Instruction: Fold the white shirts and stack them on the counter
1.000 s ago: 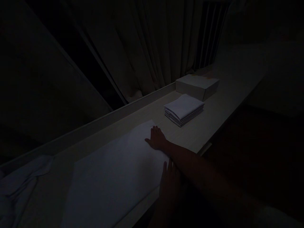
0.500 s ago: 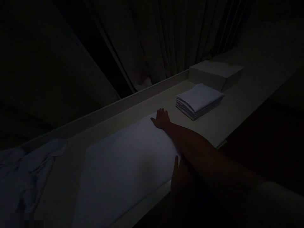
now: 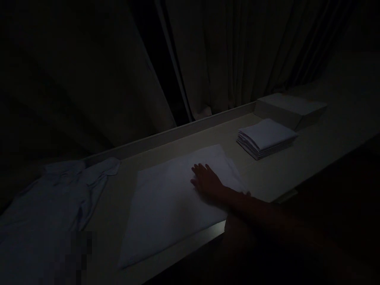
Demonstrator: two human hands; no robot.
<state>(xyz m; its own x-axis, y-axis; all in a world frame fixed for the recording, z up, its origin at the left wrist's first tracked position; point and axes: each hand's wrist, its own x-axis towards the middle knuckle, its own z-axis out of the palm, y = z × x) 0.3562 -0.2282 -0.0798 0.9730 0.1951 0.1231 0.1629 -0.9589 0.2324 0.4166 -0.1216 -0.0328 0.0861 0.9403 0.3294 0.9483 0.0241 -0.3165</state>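
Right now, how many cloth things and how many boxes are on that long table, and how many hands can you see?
Spread-out white cloth, with the right hand flat on it: 1
Stack of folded cloths: 1
Crumpled shirt: 1
Flat white box: 1
Hands clearly in view: 1
Total: 4 things on the table, plus 1 hand

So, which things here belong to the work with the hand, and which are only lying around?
In use:
- right hand, flat on the cloth
- spread white cloth
- table

Lying about:
- stack of folded cloths
- flat box
- crumpled shirt
- curtain

The left hand cannot be made out.
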